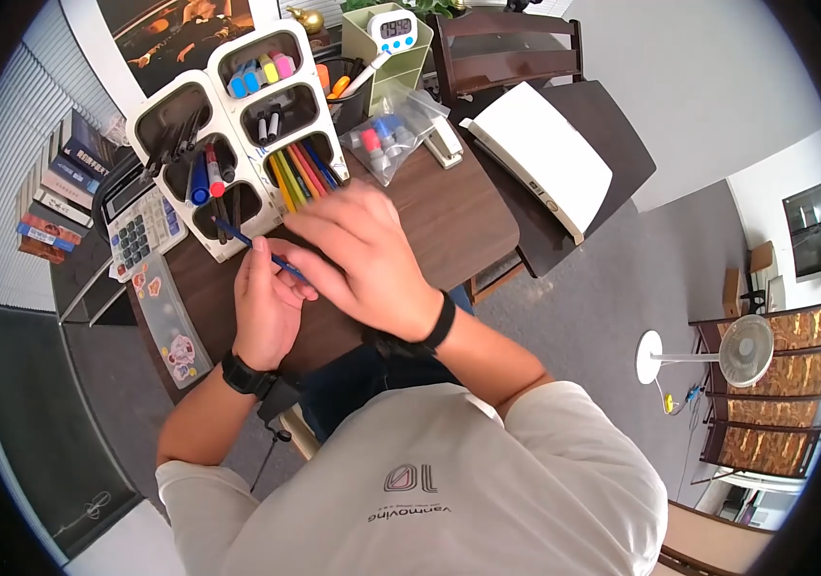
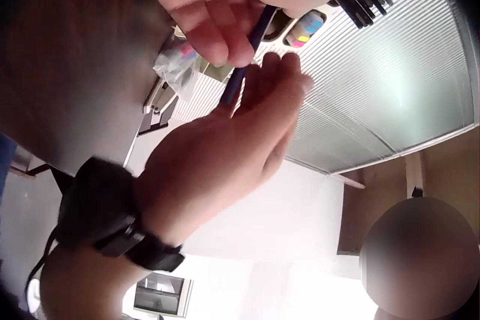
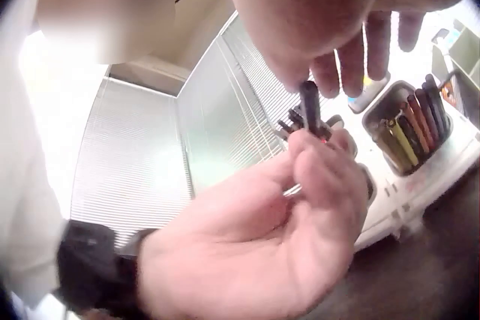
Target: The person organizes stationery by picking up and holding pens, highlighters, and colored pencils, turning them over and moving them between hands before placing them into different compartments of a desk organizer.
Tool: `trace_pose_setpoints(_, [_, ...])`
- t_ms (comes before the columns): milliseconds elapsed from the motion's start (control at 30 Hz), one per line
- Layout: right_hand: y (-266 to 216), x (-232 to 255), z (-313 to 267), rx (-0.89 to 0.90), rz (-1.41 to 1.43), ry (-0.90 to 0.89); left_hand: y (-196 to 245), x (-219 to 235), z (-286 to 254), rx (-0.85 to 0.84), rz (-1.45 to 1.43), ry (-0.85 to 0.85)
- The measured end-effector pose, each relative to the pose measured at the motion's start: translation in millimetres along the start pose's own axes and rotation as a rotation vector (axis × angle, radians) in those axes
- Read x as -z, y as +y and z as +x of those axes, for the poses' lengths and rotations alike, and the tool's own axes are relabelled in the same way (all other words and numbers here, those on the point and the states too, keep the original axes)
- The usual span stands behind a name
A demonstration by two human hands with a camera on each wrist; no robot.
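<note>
In the head view a slim blue pencil (image 1: 259, 249) slants above the desk's near edge. My left hand (image 1: 268, 312) pinches it between thumb and fingers, and the far part sticks out toward the organizer. Over its near end is my right hand (image 1: 362, 252), blurred, with fingers extended. From the right wrist, the dark pencil (image 3: 309, 106) stands up out of the left hand (image 3: 300, 207), while the right hand's straight fingers spread above. A white desk organizer (image 1: 221, 82) just beyond both hands holds coloured pencils (image 1: 303, 173), markers (image 1: 207, 178) and highlighters (image 1: 261, 75).
A calculator (image 1: 145, 230) and a stickered translucent case (image 1: 168, 322) lie left of the hands. Toward the right are a bag of small bottles (image 1: 389, 139), a stapler (image 1: 444, 144) and a white boxy device (image 1: 549, 158). A digital clock (image 1: 394, 31) stands at the back.
</note>
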State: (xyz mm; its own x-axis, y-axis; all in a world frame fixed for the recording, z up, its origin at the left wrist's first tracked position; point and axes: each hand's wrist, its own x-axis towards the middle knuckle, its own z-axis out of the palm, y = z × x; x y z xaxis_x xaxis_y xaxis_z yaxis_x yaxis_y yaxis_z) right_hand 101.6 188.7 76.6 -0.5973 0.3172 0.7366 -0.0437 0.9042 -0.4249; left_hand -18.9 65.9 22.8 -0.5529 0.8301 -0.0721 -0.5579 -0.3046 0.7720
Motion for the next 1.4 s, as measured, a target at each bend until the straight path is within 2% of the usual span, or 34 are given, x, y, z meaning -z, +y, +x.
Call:
trace_pose_setpoints(67, [-3,11,-23,-0.023,0.197,-0.078,1,-2,-1,0.017,-0.018,0.062])
trace_pose_setpoints(167, [-5,15,-51,-0.099,0.25,-0.135,0,9,-2,0.113,-0.093,-0.069])
trace_pose_setpoints(300, [0,15,-62,-0.001,0.368,-0.054,-2,7,-7,0.183,-0.018,-0.142])
trace_pose_setpoints(367, [-1,23,-56,0.043,0.378,-0.015,0,6,-6,0.199,0.035,-0.252])
trace_pose_setpoints(433, [1,35,-46,0.106,0.347,0.116,-2,10,-2,0.179,0.007,-0.279])
trace_pose_setpoints(467, [2,39,-39,0.112,0.349,0.114,-3,12,-1,0.158,-0.024,-0.298])
trace_pose_setpoints(500, [3,42,-31,0.117,0.272,0.156,-3,11,0,0.153,-0.023,-0.296])
trace_pose_setpoints(567, [9,41,-19,0.097,0.142,0.176,-3,8,4,0.15,0.148,-0.091])
trace_pose_setpoints(667, [20,24,-4,0.106,0.013,0.106,4,-6,4,0.189,0.087,-0.086])
trace_pose_setpoints(700, [23,13,-3,0.079,0.013,0.109,4,0,7,0.196,0.089,-0.162])
trace_pose_setpoints(833, [26,-9,3,0.084,-0.047,0.07,4,-2,4,0.141,0.095,-0.212])
trace_pose_setpoints(1033, [22,-13,9,-0.002,-0.138,-0.028,3,2,5,0.106,0.092,-0.247])
trace_pose_setpoints(1167, [17,-11,7,-0.044,-0.13,-0.049,2,3,4,0.111,0.075,-0.245])
trace_pose_setpoints(1233, [13,-4,5,-0.003,-0.038,-0.027,3,-5,3,0.112,0.051,-0.148])
trace_pose_setpoints(1367, [-2,-4,-6,0.032,0.161,-0.008,-9,15,5,0.025,0.006,-0.035])
trace_pose_setpoints(1400, [-7,-5,-5,0.04,0.166,-0.013,-10,19,5,-0.001,-0.084,0.018])
